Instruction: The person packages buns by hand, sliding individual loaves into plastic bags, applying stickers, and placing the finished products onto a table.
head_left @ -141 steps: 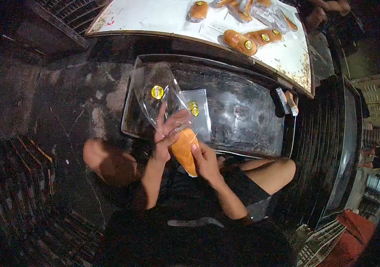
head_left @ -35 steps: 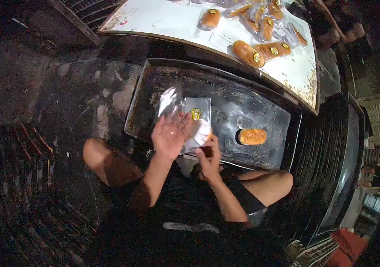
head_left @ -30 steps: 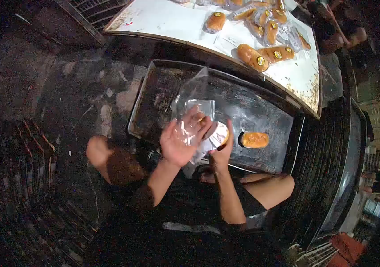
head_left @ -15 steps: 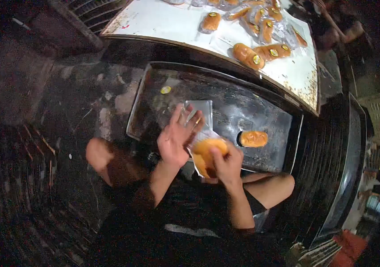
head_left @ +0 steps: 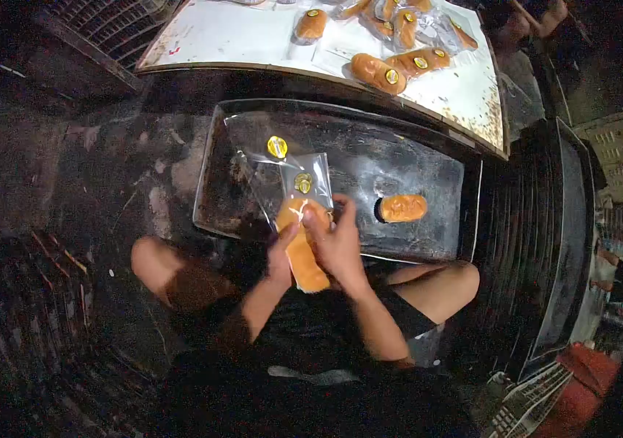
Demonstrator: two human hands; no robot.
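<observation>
An orange-brown bread roll [head_left: 310,270] is between my two hands, low over the near edge of the dark baking tray [head_left: 205,175]. My left hand [head_left: 281,255] closes on its left side, thumb on top. My right hand [head_left: 339,247] grips its right side, thumb across the upper part. Clear plastic stretches beyond the bread's far end. A yellow round label [head_left: 276,147] shows at this plastic's far part. Under or beside it lies a clear plastic packet [head_left: 318,166], near a second, duller label [head_left: 303,182]. Another bread roll [head_left: 404,208] rests at the tray's right.
Beyond the tray stands a white tabletop [head_left: 238,36] with several bagged, labelled bread rolls [head_left: 377,73] on it. Dark stacked trays [head_left: 523,219] rise at my right. A red object [head_left: 589,372] sits at lower right. Another person's arm [head_left: 537,22] shows at upper right.
My left hand has gone from spread fingers to holding the bread roll with my right hand. The plastic now stretches out flat beyond the bread. The whole view has shifted slightly.
</observation>
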